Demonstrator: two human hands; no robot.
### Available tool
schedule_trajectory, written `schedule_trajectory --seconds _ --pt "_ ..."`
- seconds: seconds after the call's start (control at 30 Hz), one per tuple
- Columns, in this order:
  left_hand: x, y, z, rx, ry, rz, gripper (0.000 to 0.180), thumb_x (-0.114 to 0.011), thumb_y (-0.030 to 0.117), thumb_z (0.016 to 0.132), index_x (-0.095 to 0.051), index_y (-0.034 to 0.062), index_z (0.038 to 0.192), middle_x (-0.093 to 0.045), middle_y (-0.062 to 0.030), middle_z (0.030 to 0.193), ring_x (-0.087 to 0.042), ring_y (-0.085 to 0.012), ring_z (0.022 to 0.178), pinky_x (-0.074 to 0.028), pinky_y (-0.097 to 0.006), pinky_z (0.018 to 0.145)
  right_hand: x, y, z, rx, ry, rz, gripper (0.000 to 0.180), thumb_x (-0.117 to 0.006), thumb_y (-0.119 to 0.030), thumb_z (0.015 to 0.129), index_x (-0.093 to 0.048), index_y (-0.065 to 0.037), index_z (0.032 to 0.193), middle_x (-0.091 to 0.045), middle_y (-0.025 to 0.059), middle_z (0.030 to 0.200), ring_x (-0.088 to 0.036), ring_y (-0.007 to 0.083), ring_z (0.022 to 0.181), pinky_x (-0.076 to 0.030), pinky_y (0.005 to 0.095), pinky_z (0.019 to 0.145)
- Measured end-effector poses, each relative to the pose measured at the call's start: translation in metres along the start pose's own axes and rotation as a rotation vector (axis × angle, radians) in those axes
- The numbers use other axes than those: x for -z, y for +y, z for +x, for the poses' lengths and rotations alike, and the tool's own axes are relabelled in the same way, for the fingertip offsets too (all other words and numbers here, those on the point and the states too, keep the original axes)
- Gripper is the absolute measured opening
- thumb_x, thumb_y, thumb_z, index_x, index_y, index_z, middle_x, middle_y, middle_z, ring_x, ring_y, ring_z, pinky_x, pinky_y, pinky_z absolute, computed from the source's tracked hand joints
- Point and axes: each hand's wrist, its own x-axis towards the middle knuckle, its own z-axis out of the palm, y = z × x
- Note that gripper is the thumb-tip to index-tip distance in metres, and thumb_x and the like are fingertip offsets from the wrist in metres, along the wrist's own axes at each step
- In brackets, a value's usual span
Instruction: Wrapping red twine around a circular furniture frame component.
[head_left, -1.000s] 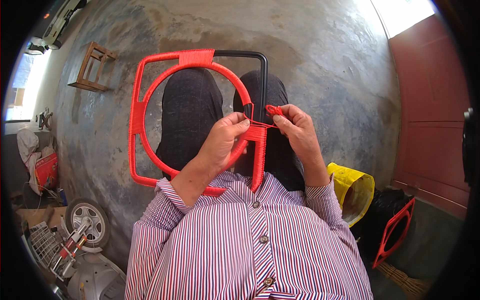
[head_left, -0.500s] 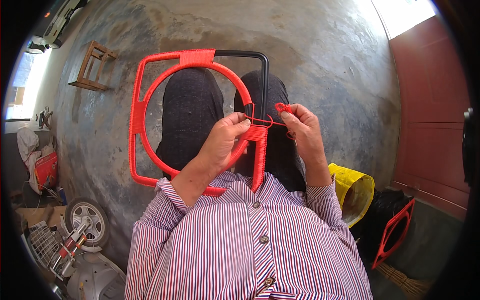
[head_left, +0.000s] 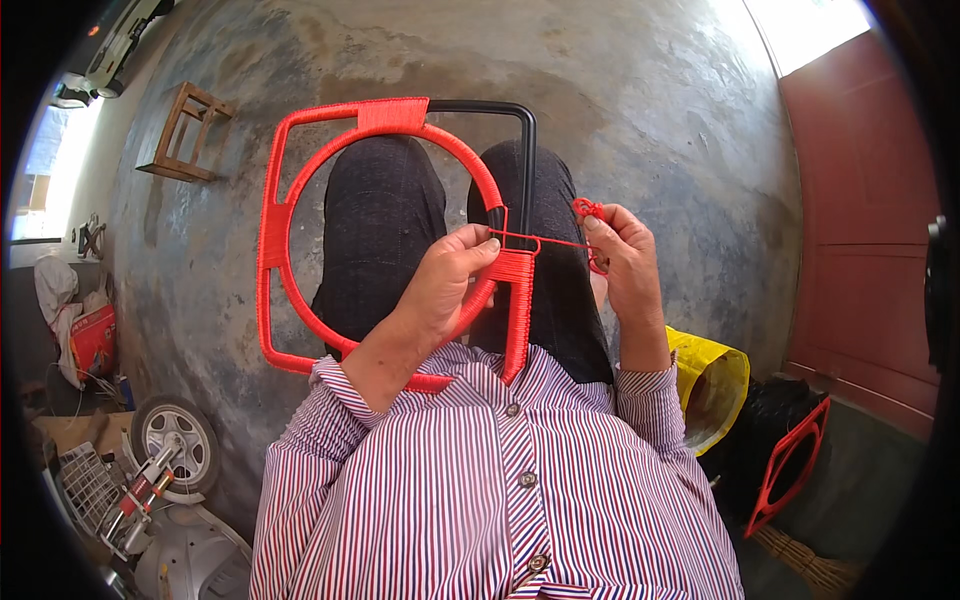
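Across my thighs lies a squarish metal frame [head_left: 264, 305] with a round ring [head_left: 290, 270] inside it. Red cord is wound tightly over most of both; the upper right corner of the frame [head_left: 527, 140] shows bare black tube, as does a short bit of the ring. My left hand [head_left: 450, 270] is closed on the ring's right side, its thumb pressing near the wound bridge [head_left: 511, 265]. My right hand [head_left: 628, 255] pinches a small bundle of red cord [head_left: 588, 208]. From it a strand [head_left: 568, 243] runs taut to the frame, looping by the right bar.
On the concrete floor at the far left stands a wooden stool [head_left: 187, 135]. A yellow container [head_left: 712, 385] and another red frame [head_left: 785, 470] are at my right, near a red door [head_left: 865, 230]. A wheeled vehicle [head_left: 175, 450] stands at lower left.
My right hand has moved right with the cord bundle, away from the frame. The strand is drawn straighter and its loop has tightened against the bar. My left hand stays in place.
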Motion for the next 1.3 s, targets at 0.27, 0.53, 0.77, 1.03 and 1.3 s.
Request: schedule_trajectory --seconds 0.27,0.53,0.77,1.03,1.3 --pt "0.001 -0.003 0.002 -0.024 0.026 0.018 0.014 -0.049 0.010 0.099 -0.054 0.0018 0.110 -0.065 -0.0065 0.093 -0.066 -0.0110 0.074 -0.057 -0.023 0.059 0.004 0.000 -0.001 -0.010 -0.013 0.017 0.015 -0.065 -0.018 0.095 -0.067 -0.003 0.095 -0.052 -0.0089 0.075 -0.041 0.0006 0.066 -0.031 0.0186 0.056" --pt "0.004 -0.009 0.007 -0.124 0.059 0.064 0.022 -0.052 0.009 0.098 -0.051 0.0008 0.119 -0.063 -0.0079 0.103 -0.065 -0.0107 0.083 -0.055 -0.024 0.067 -0.002 0.000 0.001 0.157 0.026 -0.115 0.012 -0.065 -0.013 0.093 -0.067 -0.001 0.096 -0.056 -0.0045 0.083 -0.048 0.0031 0.069 -0.039 0.0195 0.061" --pt "0.002 -0.010 -0.002 -0.444 0.244 0.308 0.034 -0.057 0.005 0.093 -0.050 0.0014 0.126 -0.055 -0.0044 0.112 -0.054 -0.0091 0.086 -0.047 -0.023 0.073 -0.016 -0.034 -0.004 0.412 0.127 -0.352 0.018 -0.071 -0.002 0.085 -0.070 -0.002 0.102 -0.062 0.0017 0.095 -0.058 0.0086 0.077 -0.049 0.0222 0.070" --pt "0.006 -0.019 -0.002 -0.721 0.078 0.765 0.029 -0.067 0.009 0.092 -0.058 0.0016 0.118 -0.063 -0.0055 0.108 -0.056 -0.0094 0.092 -0.049 -0.024 0.080 -0.063 -0.032 -0.017 0.517 -0.136 -0.431 0.021 -0.073 -0.006 0.084 -0.070 -0.003 0.104 -0.066 0.0060 0.095 -0.064 0.0132 0.082 -0.051 0.0256 0.072" --pt "-0.005 -0.013 -0.003 -0.711 0.038 0.696 0.027 -0.068 0.005 0.090 -0.061 -0.0002 0.115 -0.066 -0.0045 0.097 -0.061 -0.0072 0.086 -0.050 -0.025 0.079 -0.051 -0.030 -0.010 0.470 -0.130 -0.380 0.016 -0.073 -0.011 0.085 -0.073 -0.002 0.098 -0.062 0.0040 0.090 -0.057 0.0116 0.074 -0.047 0.0249 0.066"
